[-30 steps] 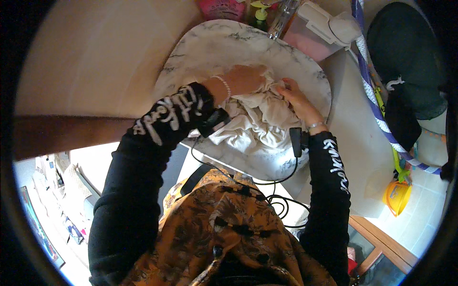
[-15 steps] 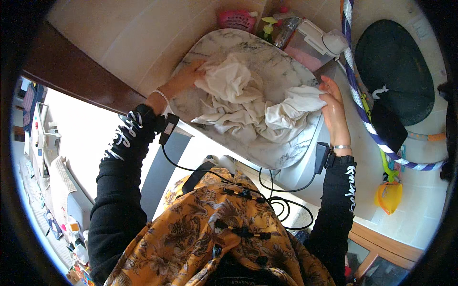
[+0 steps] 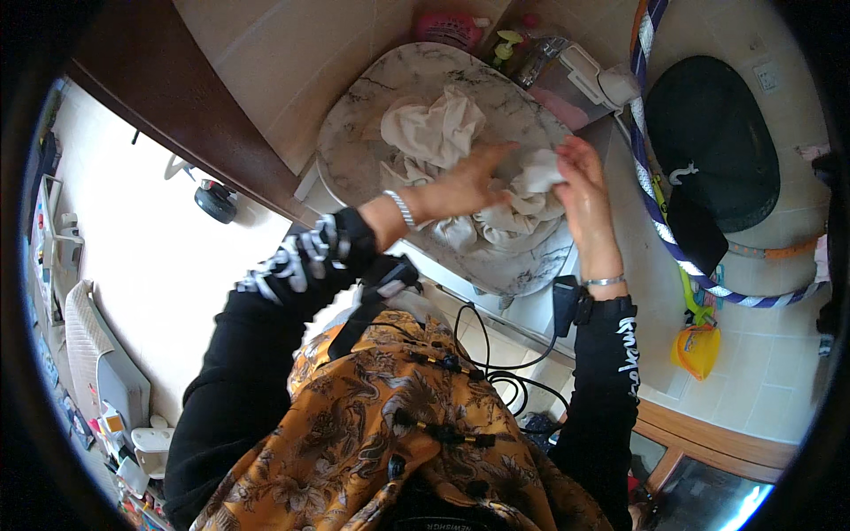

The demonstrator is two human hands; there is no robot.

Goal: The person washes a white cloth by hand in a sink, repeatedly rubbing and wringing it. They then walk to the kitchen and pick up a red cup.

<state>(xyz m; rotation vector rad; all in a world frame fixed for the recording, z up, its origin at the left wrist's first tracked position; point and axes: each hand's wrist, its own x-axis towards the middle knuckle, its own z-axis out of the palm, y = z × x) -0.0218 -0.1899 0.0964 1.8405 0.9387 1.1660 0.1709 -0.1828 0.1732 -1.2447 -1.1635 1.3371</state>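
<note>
A bunched white cloth (image 3: 434, 128) lies crumpled in the marbled washbasin (image 3: 363, 106). My right hand (image 3: 582, 181) pinches a raised end of it near the basin's right rim. Over the middle of the cloth, my left hand (image 3: 469, 183) reaches across with its fingers apart and slightly blurred, holding nothing that I can see. It hides part of the cloth beneath.
Behind the basin stand a pink pouch (image 3: 449, 30), a green pump bottle (image 3: 506, 46) and a lidded clear container (image 3: 575, 84). A striped hoop (image 3: 651, 168), a dark oval mat (image 3: 713, 142) and a yellow scoop (image 3: 696, 351) hang at the right. Cables (image 3: 513, 376) dangle before me.
My left hand has let go of the cloth's left part and moved right, toward my right hand. My right hand keeps its hold on the cloth, shifted slightly left.
</note>
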